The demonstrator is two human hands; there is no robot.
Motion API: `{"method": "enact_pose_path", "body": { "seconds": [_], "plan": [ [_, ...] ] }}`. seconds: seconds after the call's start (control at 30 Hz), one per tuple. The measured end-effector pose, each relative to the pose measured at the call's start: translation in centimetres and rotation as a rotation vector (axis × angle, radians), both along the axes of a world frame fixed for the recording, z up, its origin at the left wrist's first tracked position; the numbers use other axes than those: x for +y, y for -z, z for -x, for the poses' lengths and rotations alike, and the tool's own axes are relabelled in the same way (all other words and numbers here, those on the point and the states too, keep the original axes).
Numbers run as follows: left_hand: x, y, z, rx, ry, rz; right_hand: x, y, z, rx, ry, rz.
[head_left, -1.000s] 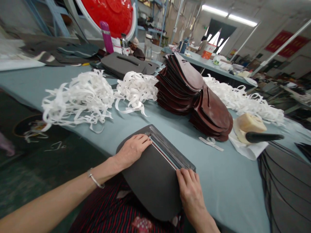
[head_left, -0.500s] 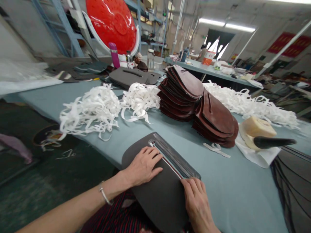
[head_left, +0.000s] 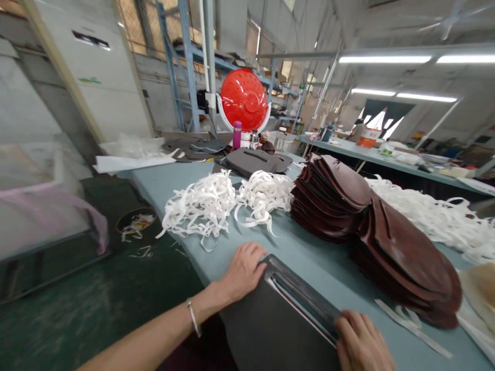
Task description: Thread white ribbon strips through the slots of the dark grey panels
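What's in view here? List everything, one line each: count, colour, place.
dark grey slotted panel: 1, under the hands at the near table edge
brown leather-like flaps: 2 stacks, reddish brown, on the table, right
white strip heaps: 3, white, on the table, centre and right
grey panel: 1 or more, grey, far end of the table
table: 1, pale blue-grey, centre
pink flask: 1, pink, beyond the table's far end
red disc: 1, red, white-rimmed, far background
left hand: 1, flat on the panel's edge, bangle on wrist
right hand: 1, flat on the panel
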State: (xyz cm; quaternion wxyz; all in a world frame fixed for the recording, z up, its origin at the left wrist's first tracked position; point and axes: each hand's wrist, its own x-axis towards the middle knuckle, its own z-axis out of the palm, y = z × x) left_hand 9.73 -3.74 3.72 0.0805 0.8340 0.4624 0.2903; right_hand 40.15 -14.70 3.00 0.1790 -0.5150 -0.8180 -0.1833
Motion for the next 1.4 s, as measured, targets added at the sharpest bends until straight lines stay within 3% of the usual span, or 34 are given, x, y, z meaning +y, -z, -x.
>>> {"method": "enact_pose_path", "body": {
  "seconds": [0.07,0.13,0.27,0.37,0.57,0.7,0.87,1.0,1.07,1.13,1.23,1.33,1.4],
  "plan": [
    [3.0,0.2,1.1,0.012,-0.216,-0.101,2.3,-0.5,3.4,0.096,-0.006,0.021],
    [5.3,0.4,1.9,0.078,-0.259,-0.16,4.8,-0.9,7.1,0.171,-0.023,0.048],
    [5.6,0.8,1.7,0.184,0.078,-0.185,9.1,-1.3,13.3,0.189,-0.097,0.101],
    [4.1,1.1,1.3,0.156,0.23,-0.183,11.0,-1.3,15.2,0.175,-0.111,0.234],
    [3.7,1.4,2.0,0.14,0.277,-0.038,10.1,-1.0,12.3,0.142,0.016,0.268],
    [4.7,0.8,0.5,0.146,0.315,0.04,8.5,-1.0,10.3,0.161,0.005,0.233],
    [8.1,-0.1,-2.4,0.316,0.187,0.006,5.3,-1.8,10.2,0.209,-0.074,0.244],
    [11.7,-0.6,-2.1,0.284,0.053,0.049,1.6,-3.3,9.0,0.325,-0.097,0.242],
    [12.2,-1.1,-1.9,0.266,0.046,0.079,0.4,-3.8,8.1,0.354,-0.053,0.247],
    [11.0,-2.0,-2.2,0.238,0.066,0.096,-0.1,-3.9,7.5,0.364,0.016,0.263],
    [6.8,-3.5,-3.7,0.169,0.158,0.1,0.2,-3.6,7.7,0.369,0.054,0.302],
    [2.2,-4.3,-4.9,0.053,0.527,0.139,0.5,-3.2,8.5,0.379,0.044,0.331],
    [0.3,-4.1,-5.1,0.037,0.69,0.201,0.1,-2.9,8.5,0.406,0.096,0.324]
  ]
}}
